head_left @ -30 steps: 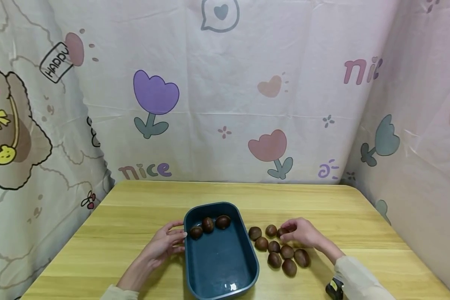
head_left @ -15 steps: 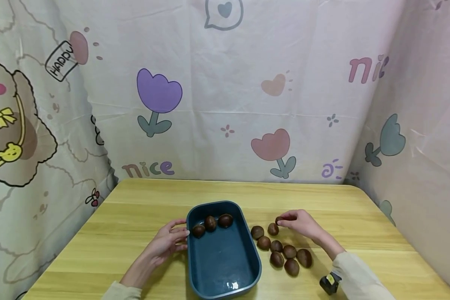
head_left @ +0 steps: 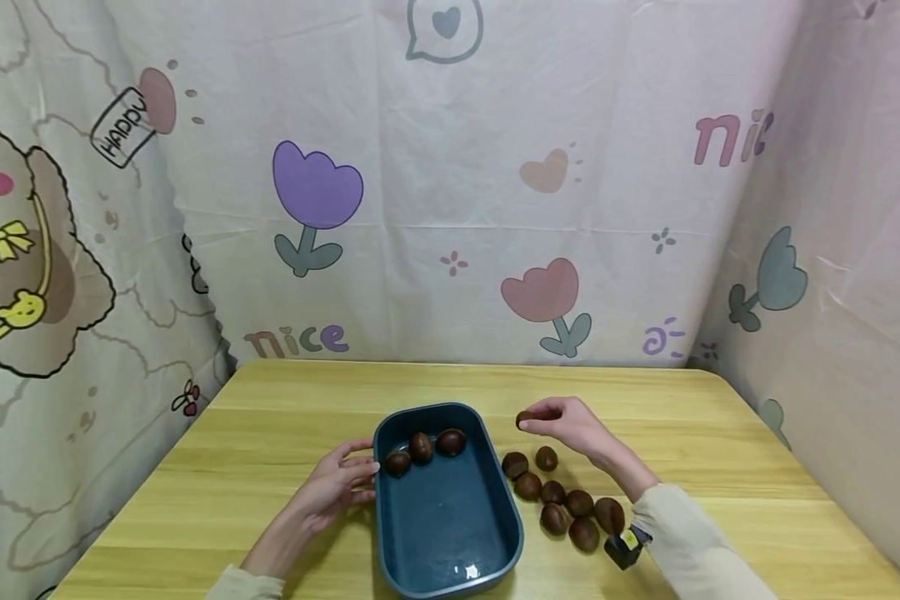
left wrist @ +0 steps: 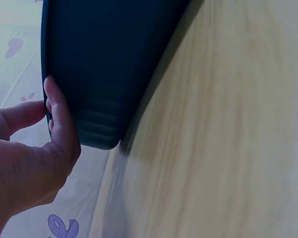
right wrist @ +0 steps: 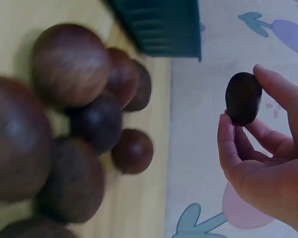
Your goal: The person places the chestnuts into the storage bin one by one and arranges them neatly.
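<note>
My left hand [head_left: 332, 486] holds the left rim of a dark blue rectangular plastic box [head_left: 450, 521], fingers on its outer wall. Close up in the left wrist view, the fingers [left wrist: 64, 124] lie along that wall with a digit at the rim. Three brown chestnuts [head_left: 421, 447] lie at the far end inside. Beyond the box's far right corner, my right hand [head_left: 573, 427] pinches a chestnut [right wrist: 243, 99] between thumb and fingertips, raised above the table. Several loose chestnuts [head_left: 553, 518] lie in a group right of the box, below the right hand.
The wooden table [head_left: 292, 400] ends at a patterned cloth backdrop [head_left: 450, 292] behind, with more cloth at both sides. A small black device [head_left: 622, 547] is strapped at the right wrist, close over the nearest loose chestnuts.
My right hand has lifted one chestnut out of the loose group and carried it left and away from me, towards the box. My left hand has stayed on the rim.
</note>
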`<move>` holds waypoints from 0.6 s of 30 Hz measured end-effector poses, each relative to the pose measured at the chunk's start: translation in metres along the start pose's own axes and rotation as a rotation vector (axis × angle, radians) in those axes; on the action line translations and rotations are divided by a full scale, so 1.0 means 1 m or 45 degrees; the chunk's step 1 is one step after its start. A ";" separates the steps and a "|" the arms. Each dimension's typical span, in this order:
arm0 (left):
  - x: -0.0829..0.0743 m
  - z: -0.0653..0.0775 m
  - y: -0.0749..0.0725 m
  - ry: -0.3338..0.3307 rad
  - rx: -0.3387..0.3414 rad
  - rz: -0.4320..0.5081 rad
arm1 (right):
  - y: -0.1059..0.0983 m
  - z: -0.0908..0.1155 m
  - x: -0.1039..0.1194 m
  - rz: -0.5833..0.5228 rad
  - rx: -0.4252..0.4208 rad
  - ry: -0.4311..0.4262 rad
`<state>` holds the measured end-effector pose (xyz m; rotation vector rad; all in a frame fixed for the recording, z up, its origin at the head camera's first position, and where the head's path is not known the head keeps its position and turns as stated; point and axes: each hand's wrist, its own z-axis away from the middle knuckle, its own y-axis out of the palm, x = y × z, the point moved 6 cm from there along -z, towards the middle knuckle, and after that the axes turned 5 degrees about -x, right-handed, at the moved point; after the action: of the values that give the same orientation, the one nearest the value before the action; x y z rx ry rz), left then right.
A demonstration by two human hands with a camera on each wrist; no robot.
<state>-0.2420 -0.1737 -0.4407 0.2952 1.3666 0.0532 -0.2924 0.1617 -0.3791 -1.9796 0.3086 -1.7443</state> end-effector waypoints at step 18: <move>0.000 0.001 0.000 0.000 0.022 0.010 | 0.021 -0.024 0.069 -0.172 0.023 -0.089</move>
<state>-0.2414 -0.1734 -0.4407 0.3155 1.3664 0.0481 -0.3014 0.1063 -0.3276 -2.0860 0.1374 -1.7473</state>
